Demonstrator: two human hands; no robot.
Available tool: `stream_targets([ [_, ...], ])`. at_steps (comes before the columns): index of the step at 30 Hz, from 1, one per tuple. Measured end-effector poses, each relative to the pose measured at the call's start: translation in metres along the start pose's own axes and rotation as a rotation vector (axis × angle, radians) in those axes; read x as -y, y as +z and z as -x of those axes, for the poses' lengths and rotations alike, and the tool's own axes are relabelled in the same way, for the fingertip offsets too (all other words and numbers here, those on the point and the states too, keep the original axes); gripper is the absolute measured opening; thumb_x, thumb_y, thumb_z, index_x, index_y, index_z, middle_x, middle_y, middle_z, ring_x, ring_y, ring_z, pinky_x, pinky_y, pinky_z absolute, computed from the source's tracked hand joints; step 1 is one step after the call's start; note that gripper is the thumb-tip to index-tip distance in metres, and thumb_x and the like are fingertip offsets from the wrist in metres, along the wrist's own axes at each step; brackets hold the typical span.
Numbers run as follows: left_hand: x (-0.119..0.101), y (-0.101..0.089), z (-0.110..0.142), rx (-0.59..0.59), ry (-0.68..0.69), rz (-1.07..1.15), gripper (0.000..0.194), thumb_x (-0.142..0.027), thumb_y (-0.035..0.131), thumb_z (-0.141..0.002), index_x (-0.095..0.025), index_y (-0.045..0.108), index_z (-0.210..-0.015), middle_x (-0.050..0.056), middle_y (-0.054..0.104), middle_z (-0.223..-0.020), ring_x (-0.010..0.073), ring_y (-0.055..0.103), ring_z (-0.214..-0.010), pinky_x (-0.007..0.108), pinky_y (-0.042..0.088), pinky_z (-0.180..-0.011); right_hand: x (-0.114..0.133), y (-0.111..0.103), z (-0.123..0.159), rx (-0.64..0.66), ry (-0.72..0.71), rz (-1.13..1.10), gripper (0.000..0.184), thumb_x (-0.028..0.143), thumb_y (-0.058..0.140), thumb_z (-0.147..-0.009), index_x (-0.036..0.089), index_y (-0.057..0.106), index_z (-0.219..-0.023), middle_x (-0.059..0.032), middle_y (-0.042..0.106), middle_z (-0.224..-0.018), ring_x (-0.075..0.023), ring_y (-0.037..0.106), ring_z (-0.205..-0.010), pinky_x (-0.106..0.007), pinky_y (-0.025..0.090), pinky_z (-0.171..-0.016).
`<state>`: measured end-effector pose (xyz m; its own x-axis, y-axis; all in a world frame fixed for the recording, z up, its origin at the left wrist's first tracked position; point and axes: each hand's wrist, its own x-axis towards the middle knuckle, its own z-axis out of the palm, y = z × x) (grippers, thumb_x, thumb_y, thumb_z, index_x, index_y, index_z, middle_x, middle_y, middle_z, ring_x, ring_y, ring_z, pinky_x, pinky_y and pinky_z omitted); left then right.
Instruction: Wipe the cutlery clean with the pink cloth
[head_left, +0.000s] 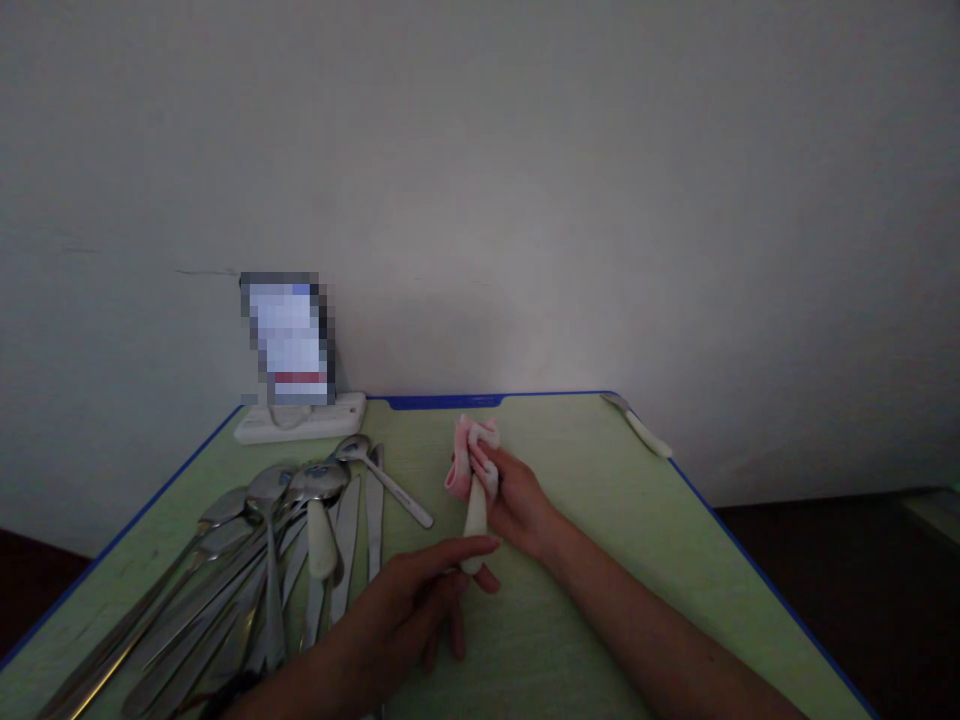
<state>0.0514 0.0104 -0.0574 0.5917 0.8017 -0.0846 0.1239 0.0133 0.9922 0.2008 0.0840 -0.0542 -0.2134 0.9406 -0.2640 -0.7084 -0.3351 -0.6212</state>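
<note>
Close to the middle of the table, a utensil with a cream-white handle (476, 512) points away from me. Its far end is wrapped in a pink and white cloth (460, 468), so I cannot see what kind of utensil it is. My right hand (523, 500) is closed round the cloth and the utensil inside. At the near end of the handle, my left hand (420, 605) grips it between thumb and fingers. Left of my hands lies a pile of metal spoons (270, 490) and table knives (345, 540), with another white handle (321, 540) on top.
A lit phone (289, 340), its screen blurred, stands on a white base (300, 418) at the back left. One white-handled utensil (641, 428) lies at the right edge of the green table (585, 450), which has a blue rim. A plain wall (480, 200) rises behind.
</note>
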Motion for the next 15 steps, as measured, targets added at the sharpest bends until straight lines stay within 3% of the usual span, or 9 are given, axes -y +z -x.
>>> stream_targets([
  [10, -0.0054, -0.0003, -0.0017, 0.047, -0.048, -0.009, 0.034, -0.043, 0.045, -0.088, -0.023, 0.056, -0.113, 0.005, 0.064, -0.094, 0.0072, 0.055, -0.053, 0.016, 0.039, -0.044, -0.0013, 0.001, 0.0026, 0.04, -0.019, 0.059, 0.019, 0.026, 0.07, -0.069, 0.016, 0.06, -0.081, 0.0036, 0.058, -0.064, -0.0084, 0.051, -0.059, -0.021, 0.043, -0.063],
  [15, -0.0091, 0.0014, -0.0014, 0.04, -0.098, -0.006, 0.028, -0.044, 0.051, -0.085, -0.018, 0.053, -0.093, -0.004, 0.054, -0.061, 0.0071, 0.046, -0.049, 0.016, 0.032, -0.045, -0.002, 0.0024, 0.004, 0.023, -0.005, 0.112, 0.028, 0.027, 0.071, -0.066, 0.017, 0.062, -0.09, 0.0022, 0.061, -0.071, -0.0097, 0.052, -0.062, -0.022, 0.042, -0.062],
])
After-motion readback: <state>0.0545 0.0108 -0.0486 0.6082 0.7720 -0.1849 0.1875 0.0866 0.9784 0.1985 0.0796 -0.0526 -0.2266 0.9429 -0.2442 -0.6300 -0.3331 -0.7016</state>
